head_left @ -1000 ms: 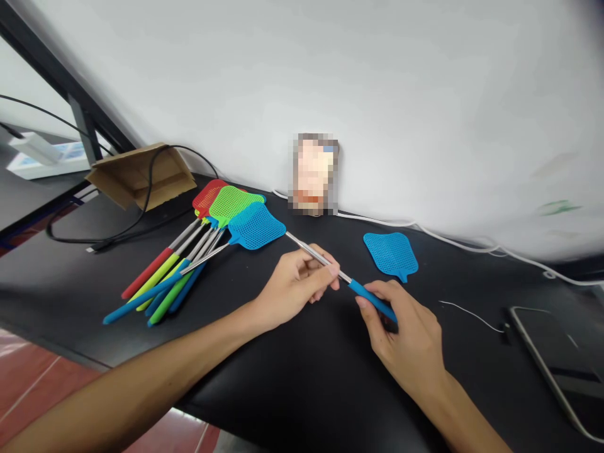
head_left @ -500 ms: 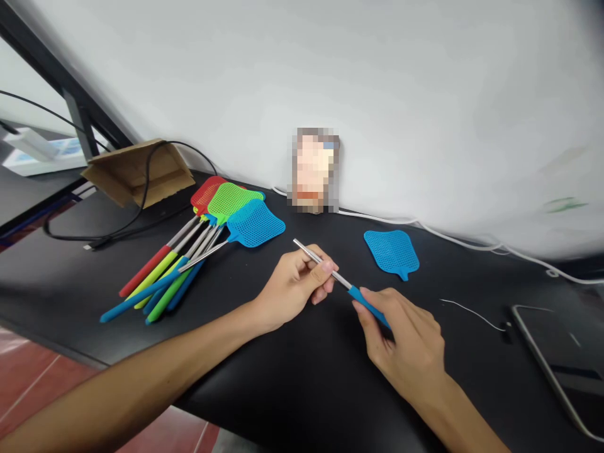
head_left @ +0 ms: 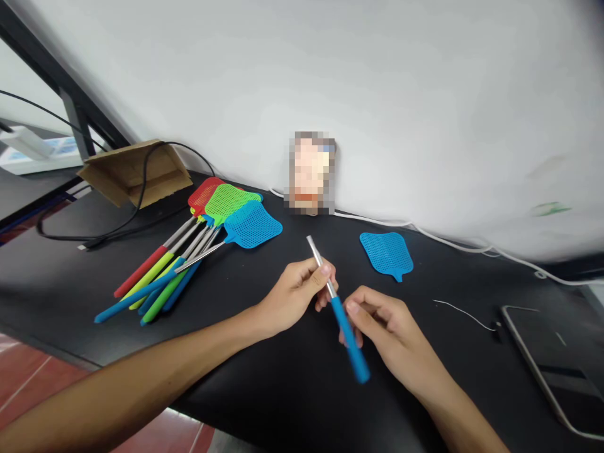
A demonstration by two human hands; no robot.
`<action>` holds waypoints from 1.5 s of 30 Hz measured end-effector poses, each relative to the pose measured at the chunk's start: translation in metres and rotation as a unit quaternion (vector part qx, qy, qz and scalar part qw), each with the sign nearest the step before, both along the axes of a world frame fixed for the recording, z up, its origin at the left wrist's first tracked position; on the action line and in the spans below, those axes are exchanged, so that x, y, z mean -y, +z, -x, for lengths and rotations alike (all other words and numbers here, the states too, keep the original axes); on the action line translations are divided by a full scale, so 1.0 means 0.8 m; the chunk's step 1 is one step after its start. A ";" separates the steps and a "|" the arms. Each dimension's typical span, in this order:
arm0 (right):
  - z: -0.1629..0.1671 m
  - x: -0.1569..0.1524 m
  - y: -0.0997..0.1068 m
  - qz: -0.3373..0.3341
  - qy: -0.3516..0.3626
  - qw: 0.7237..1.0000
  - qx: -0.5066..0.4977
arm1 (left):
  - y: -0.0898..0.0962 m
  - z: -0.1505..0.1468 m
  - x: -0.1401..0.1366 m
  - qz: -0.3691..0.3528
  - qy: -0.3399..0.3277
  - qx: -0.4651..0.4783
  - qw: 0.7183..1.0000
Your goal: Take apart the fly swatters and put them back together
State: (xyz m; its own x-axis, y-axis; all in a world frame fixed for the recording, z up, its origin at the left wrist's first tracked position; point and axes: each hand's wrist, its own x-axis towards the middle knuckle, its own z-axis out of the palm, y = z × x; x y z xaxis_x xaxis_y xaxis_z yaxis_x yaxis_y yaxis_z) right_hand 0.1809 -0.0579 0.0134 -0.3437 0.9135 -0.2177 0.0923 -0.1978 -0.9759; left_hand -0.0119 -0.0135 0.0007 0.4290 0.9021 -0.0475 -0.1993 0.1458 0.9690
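A metal rod with a blue handle (head_left: 346, 330), a fly swatter's handle without its head, is held at a slant over the desk. My left hand (head_left: 302, 286) is closed on its silver shaft, thumb on top. My right hand (head_left: 377, 321) is beside the blue grip with fingers loosely curled and parted; some fingertips show behind the grip, which they seem to touch without clasping. A loose blue swatter head (head_left: 387, 253) lies on the desk beyond my right hand. To the left lies a pile of assembled fly swatters (head_left: 179, 264) in red, green, yellow and blue.
A phone (head_left: 554, 371) lies at the right, near a thin white wire (head_left: 465, 311). An open cardboard box (head_left: 141, 173) and a black cable (head_left: 99, 238) are at back left. A pixelated upright object (head_left: 311, 173) leans on the wall, by a white cable (head_left: 372, 219).
The rod has turned more upright, its blue end swinging down and left. My right hand has loosened from the grip and shifted slightly left. My left hand keeps hold of the shaft.
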 end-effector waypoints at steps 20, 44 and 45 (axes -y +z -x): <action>-0.021 -0.014 -0.018 -0.082 -0.220 0.965 -0.116 | 0.011 0.010 0.001 0.066 -0.262 -0.100 0.957; -0.069 -0.045 -0.010 -0.172 -0.383 0.897 -0.140 | 0.005 0.007 0.012 0.098 -0.279 -0.067 0.953; -0.043 -0.038 -0.013 -0.149 -0.346 0.918 -0.125 | 0.002 0.005 0.012 0.103 -0.267 -0.055 0.957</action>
State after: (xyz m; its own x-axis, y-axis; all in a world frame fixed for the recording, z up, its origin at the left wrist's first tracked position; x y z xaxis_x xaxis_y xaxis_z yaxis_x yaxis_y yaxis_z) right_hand 0.2156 -0.0277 0.0032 0.3350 0.9385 0.0833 -0.1887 0.1535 -0.9700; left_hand -0.0156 -0.0227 0.0026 0.8085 0.5218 -0.2723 0.0585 0.3891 0.9194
